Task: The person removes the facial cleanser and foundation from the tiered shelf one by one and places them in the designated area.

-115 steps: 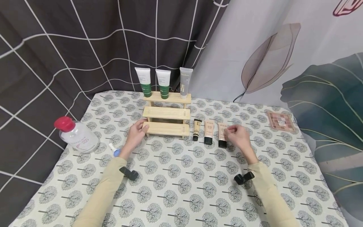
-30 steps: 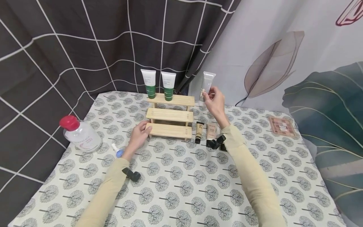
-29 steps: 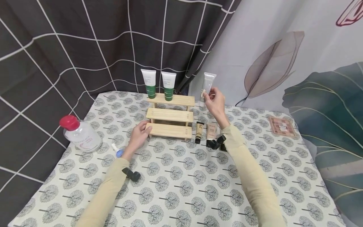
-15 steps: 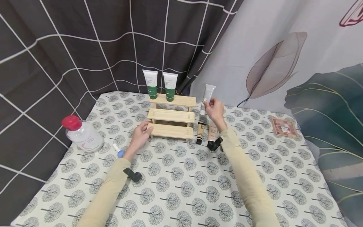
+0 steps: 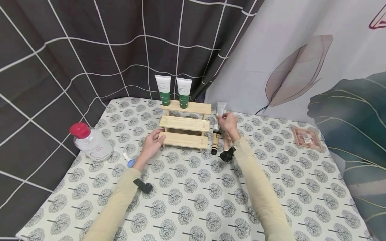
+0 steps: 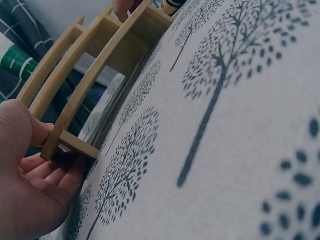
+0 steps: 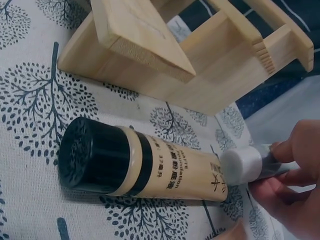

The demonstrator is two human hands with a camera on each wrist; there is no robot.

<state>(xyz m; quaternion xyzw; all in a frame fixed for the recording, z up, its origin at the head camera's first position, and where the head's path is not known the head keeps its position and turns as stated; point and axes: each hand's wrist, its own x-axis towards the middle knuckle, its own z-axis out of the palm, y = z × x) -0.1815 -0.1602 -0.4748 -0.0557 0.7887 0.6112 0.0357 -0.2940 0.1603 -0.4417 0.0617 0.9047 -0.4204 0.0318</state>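
Observation:
My left hand [image 5: 152, 145] grips the left end of the lowest step of a three-tier wooden stand [image 5: 184, 124]; the left wrist view has the thumb on the board [image 6: 95, 75] and fingers beneath. Two white-and-green squeeze tubes [image 5: 164, 89] stand on the top step. Right of the stand, my right hand [image 5: 228, 124] pinches a grey squeeze tube [image 5: 221, 107], white cap down. In the right wrist view its cap [image 7: 242, 164] is right at the crimped end of a beige foundation tube [image 7: 175, 167] lying on the cloth. A BB cream tube [image 5: 227, 143] lies partly hidden under my right wrist.
A clear bottle with a red top [image 5: 95, 145] stands at the left. Near my left wrist lies a small blue-and-white item [image 5: 130, 162]. A pink makeup palette [image 5: 307, 138] lies at the far right. Curtains [image 5: 105, 50] hang behind the table.
My right hand has left the BB cream tubes, taken the grey tube off the stand's top step, and lowered it toward the table behind the foundation tube. My left hand has stayed on the stand.

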